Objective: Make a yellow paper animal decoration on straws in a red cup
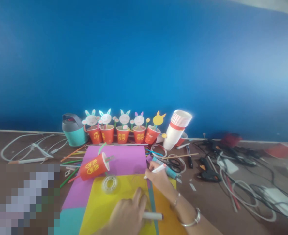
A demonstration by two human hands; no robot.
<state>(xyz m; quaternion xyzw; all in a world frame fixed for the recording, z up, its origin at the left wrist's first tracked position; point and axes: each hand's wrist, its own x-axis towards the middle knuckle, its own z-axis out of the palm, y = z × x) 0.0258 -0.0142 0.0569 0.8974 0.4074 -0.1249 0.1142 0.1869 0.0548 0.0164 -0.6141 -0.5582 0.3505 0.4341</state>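
Observation:
My right hand [157, 176] is closed round a slim white pen [159, 168] with an orange-red end, its tip down at the upper right of the yellow paper [97, 202]. A faint curved line shows there. On the same sheet rests my left hand [128, 212], its fingers stretched forward. Beside its thumb side lies a white marker [153, 215] with a dark end; whether they touch I cannot tell. A clear tape roll [109, 183] sits on the yellow paper, and a red paper cup [95, 167] lies on its side behind it.
Red cups with paper animal heads [122, 134] line the blue wall, near a tilted stack of white cups [174, 130] and a teal container [74, 130]. Purple paper [124, 160] lies behind the yellow. Scissors [174, 164], a glue gun [208, 173] and tangled cables [251, 202] are right.

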